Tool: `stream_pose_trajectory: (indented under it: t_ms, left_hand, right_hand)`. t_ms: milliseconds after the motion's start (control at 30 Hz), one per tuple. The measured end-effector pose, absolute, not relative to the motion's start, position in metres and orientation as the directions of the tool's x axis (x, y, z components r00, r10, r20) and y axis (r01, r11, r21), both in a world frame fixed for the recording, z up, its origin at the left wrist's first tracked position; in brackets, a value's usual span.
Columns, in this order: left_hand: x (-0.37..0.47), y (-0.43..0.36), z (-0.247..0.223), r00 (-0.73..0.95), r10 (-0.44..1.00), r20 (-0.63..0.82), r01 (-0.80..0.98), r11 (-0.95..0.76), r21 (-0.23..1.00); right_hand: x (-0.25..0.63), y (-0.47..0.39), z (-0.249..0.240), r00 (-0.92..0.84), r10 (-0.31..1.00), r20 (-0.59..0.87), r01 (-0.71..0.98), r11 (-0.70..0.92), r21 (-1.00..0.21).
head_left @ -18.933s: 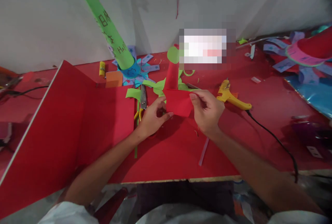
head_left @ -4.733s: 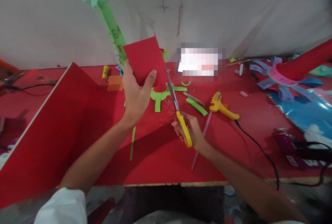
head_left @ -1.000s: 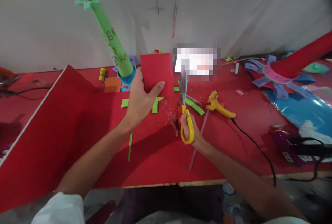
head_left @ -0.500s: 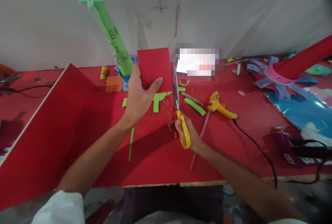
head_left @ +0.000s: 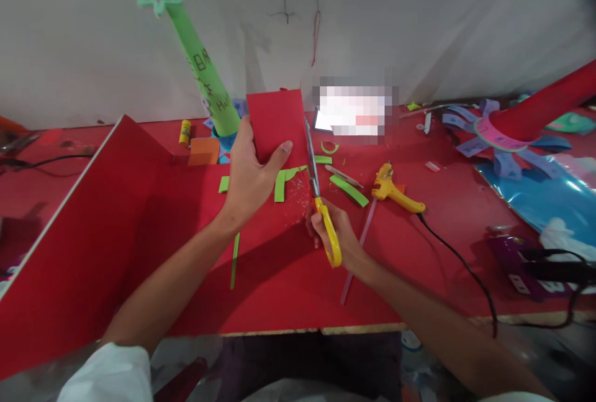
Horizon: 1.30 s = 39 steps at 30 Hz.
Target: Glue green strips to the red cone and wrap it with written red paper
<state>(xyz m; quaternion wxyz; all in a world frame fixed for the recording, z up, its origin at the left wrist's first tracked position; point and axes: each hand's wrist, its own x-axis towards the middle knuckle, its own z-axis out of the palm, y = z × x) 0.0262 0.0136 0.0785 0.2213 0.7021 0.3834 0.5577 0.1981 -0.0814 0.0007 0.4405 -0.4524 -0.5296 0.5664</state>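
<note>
Both hands are occupied and well apart from a clear grip on one another. The left hand [head_left: 254, 178] is clamped on a flat red rectangular sheet [head_left: 274, 119], apparently paper, with its thumb on the near face at the lower part and the fingers passing around the left edge. The right hand [head_left: 339, 227] is closed around the yellow-handled metal scissors [head_left: 323, 212].

Position: the sheet is held up in front of the person, over the red bench [head_left: 386, 284], forward and to the left of the right hand. Its long axis runs nearly upright in view. The blades point away from the person, leaning slightly left, roughly along the sheet's right edge. That edge is nearer the scissors than the left thumb. Whether the blades touch or bite the sheet cannot be determined.

Surroundings: a curved lime-green strip [head_left: 349, 191] lies beyond the right hand; a yellow plastic glue gun [head_left: 395, 191] with a black cord rests farther right.
</note>
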Motion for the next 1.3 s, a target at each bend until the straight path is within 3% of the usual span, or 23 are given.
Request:
stream_pose_trajectory:
  t_ms: [467, 667, 967, 1300]
  left_hand:
    - [0.03, 0.013, 0.073, 0.107, 0.764, 0.636, 0.282, -0.637, 0.718]
    - [0.028, 0.014, 0.075, 0.097, 0.765, 0.637, 0.269, -0.636, 0.723]
    - [0.025, 0.018, 0.076, 0.079, 0.774, 0.628, 0.28, -0.622, 0.731]
    - [0.025, 0.017, 0.077, 0.089, 0.776, 0.624, 0.299, -0.618, 0.727]
  right_hand:
    - [0.198, -0.081, -0.005, -0.177, 0.975, -0.138, -0.106, -0.158, -0.982]
    - [0.191, -0.08, -0.012, -0.191, 0.981, -0.034, -0.191, -0.071, -0.979]
    - [0.193, -0.08, -0.019, -0.309, 0.95, 0.043, -0.188, -0.017, -0.982]
    - [0.197, -0.082, -0.013, -0.304, 0.953, 0.01, -0.206, -0.055, -0.977]
